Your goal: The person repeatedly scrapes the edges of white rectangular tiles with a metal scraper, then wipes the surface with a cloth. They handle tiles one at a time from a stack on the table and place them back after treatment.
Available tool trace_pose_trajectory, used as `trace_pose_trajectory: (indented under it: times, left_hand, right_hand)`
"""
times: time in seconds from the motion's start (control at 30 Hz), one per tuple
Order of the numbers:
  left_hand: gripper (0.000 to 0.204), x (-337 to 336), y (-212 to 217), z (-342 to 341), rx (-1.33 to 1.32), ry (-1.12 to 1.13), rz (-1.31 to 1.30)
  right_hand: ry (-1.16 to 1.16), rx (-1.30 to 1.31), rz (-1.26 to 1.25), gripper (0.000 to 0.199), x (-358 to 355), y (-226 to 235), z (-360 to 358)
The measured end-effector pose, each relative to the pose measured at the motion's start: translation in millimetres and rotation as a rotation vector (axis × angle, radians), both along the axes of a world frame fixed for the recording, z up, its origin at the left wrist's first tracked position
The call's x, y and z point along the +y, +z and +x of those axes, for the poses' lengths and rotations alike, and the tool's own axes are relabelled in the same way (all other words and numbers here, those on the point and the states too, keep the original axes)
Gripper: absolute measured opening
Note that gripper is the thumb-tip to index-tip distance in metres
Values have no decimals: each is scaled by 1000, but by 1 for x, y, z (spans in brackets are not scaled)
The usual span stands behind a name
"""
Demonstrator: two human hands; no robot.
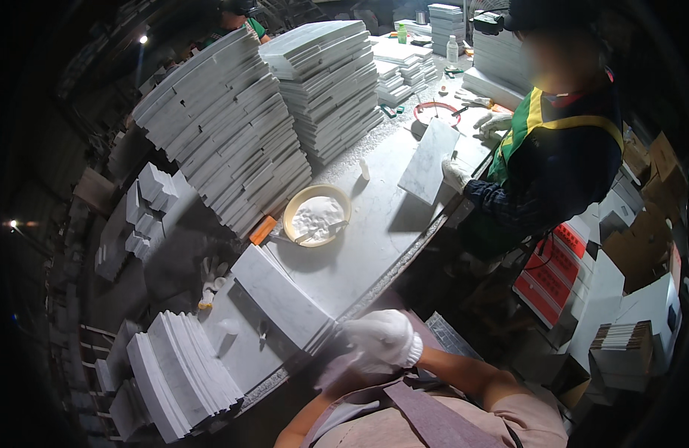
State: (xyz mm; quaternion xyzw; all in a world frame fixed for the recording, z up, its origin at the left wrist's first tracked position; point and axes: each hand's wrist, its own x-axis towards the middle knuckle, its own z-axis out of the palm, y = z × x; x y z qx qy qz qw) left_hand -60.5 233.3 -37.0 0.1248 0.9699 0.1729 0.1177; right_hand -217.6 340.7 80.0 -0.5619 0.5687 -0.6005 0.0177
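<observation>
And here's the short stack of pale marble tiles (283, 295), lying flat on the worktop (385, 239), just to the left of the gloved right hand (382, 336)! The stack's near corner comes right up to the worktop's edge, close beside the white glove; whether they touch, I can't tell. The left hand (365, 364) is tucked in low against the right and largely covered. What about the grip? Fingers blurred and bunched up, so no telling how wide either hand is or whether it holds anything.

Look at the room: the rough edge slants from lower left to upper right, with bare worktop beyond the tiles, reaching as far as the tile (430, 163) held by a co-worker (561, 149). Tighter on the far side, where the cream bowl (287, 218) of white powder sits near the tall tile stack (225, 127).

Now the arms: the right forearm (464, 366) runs in from the right, the left (314, 407) angles up from below, and both meet in front of the apron (426, 414).
</observation>
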Motion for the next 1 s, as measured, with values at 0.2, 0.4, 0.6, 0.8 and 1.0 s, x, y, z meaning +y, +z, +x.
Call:
trace_pose_trajectory:
  times: [0.2,0.4,0.6,0.8,1.0]
  left_hand:
    - [21,-49,91,-16,421,469,451]
    - [51,-80,94,24,516,813,-280]
    - [76,-152,36,19,301,979,-418]
    - [80,-232,24,-37,160,1112,-523]
    - [85,-270,26,-68,58,1223,-550]
  right_hand:
    - [-77,38,66,27,33,-12,-18]
    - [134,129,720,29,82,-58,-22]
    - [61,-167,761,34,71,-106,3]
    - [140,-373,922,44,53,-139,16]
    - [96,-265,1006,43,46,-145,13]
